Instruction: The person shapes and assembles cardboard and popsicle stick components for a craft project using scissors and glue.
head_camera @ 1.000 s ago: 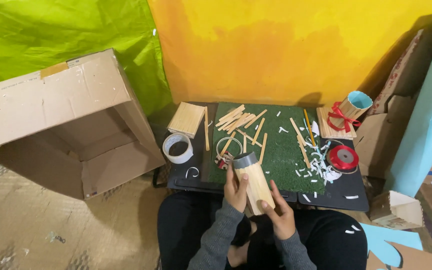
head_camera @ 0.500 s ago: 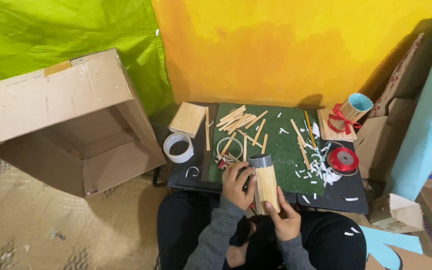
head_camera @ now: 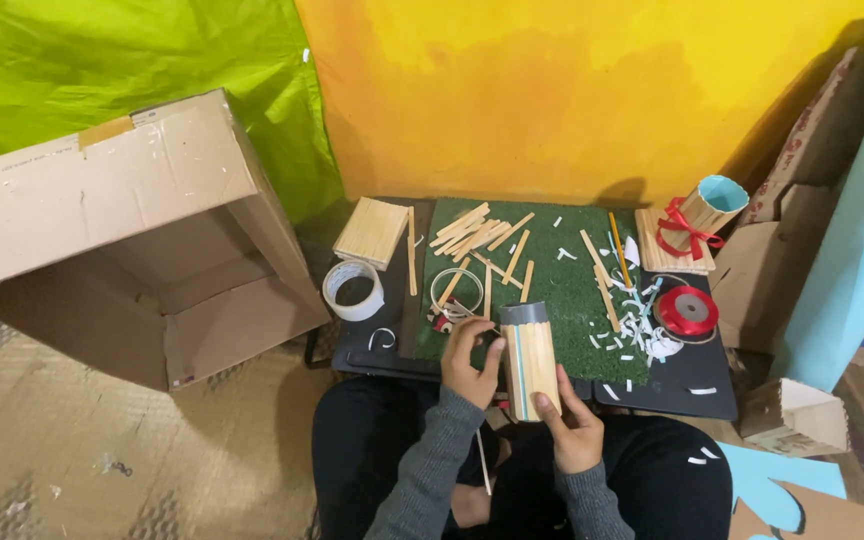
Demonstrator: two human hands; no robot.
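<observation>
Both hands grip one stick-covered cylinder [head_camera: 529,360] upright over the lap: left hand [head_camera: 469,362] wrapped on its side, right hand [head_camera: 574,432] cupping its base. Beyond them, one green mat [head_camera: 552,290] with loose wooden sticks [head_camera: 472,232]. Left: one tape roll [head_camera: 353,290], one open cardboard box [head_camera: 132,240]. Right: one red ribbon spool [head_camera: 687,310].

A large brown cardboard box [head_camera: 142,240] lies on its side in the left half of the frame, its open mouth facing the lower right and strips of tan tape on its top panel. At the lower right sits a small open brown cardboard box [head_camera: 794,420] with a zigzag-cut rim. Along the right edge, flattened brown cardboard sheets [head_camera: 802,200] lean against the wall, one bearing reddish print.
</observation>
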